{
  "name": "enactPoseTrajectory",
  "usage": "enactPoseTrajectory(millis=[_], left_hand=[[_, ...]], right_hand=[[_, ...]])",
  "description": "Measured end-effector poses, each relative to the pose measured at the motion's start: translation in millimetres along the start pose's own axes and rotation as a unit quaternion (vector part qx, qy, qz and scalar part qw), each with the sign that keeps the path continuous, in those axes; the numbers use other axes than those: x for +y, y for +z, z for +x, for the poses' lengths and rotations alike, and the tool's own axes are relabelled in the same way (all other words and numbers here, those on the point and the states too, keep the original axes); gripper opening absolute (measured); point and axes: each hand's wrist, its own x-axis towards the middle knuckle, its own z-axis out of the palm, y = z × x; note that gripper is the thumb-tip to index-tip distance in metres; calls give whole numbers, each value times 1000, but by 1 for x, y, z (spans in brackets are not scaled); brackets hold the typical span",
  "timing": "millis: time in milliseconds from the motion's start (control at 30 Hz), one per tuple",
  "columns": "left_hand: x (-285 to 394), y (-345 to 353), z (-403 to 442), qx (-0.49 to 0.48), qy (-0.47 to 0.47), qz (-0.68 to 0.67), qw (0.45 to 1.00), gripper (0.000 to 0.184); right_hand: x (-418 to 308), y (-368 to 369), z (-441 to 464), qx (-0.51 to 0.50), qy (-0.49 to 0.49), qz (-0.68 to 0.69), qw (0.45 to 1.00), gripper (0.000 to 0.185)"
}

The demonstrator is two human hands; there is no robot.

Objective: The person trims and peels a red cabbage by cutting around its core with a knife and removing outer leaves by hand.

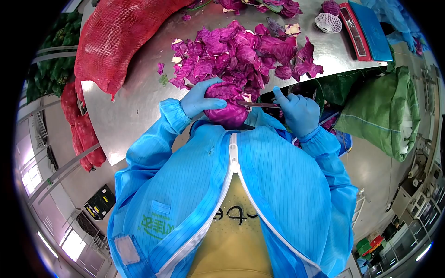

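My left hand (203, 98), in a blue glove, grips a red cabbage (227, 113) from its left side, close to my chest. The thumb lies across the top of the head. In my right hand (300, 112), also gloved, is a knife (259, 104). Its blade points left and meets the cabbage near the pale cut stem (246, 97); how deep it goes I cannot tell. Just beyond the cabbage lies a heap of loose purple cabbage leaves (232, 48) on the steel table (132, 111).
A red mesh sack (118, 41) lies at the table's left. A white foam net (328, 22) and a red and blue box-like item (366, 32) sit at the back right. Beside the table on the right stands a green woven sack (378, 113). More red sacks (83, 132) hang at left.
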Motion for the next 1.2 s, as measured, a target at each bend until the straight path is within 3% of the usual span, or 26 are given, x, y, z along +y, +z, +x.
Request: enactPoseTrajectory(millis=[133,300,467,533,633,733,867,967,1033,1200], left_hand=[[1,1,1,-1,-13,-11,1000,88],[-1,0,2,-4,3,22,1000,89],[1,2,1,11,7,34,999,87],[7,6,-1,3,-2,-74,997,85],[8,9,-3,9,-12,-134,991,84],[9,10,-3,-3,-16,-186,982,82],[8,10,-1,-14,-19,-197,980,81],[2,9,0,-8,-8,-171,985,79],[-2,9,0,-5,-14,-106,994,80],[-3,9,-2,9,-28,-127,992,80]], right_hand=[[-2,2,-2,-11,7,5,1000,41],[-3,15,-5,91,13,-118,989,45],[-12,36,-7,155,57,-104,981,50],[-17,44,-6,174,70,-85,979,50],[-26,56,-6,213,116,-71,967,47],[-30,68,-3,262,133,-55,954,46],[-32,70,-4,245,155,-45,956,44],[-31,72,-4,260,156,-9,953,46],[-26,73,1,314,298,117,894,47],[-31,58,10,317,292,281,858,41]])
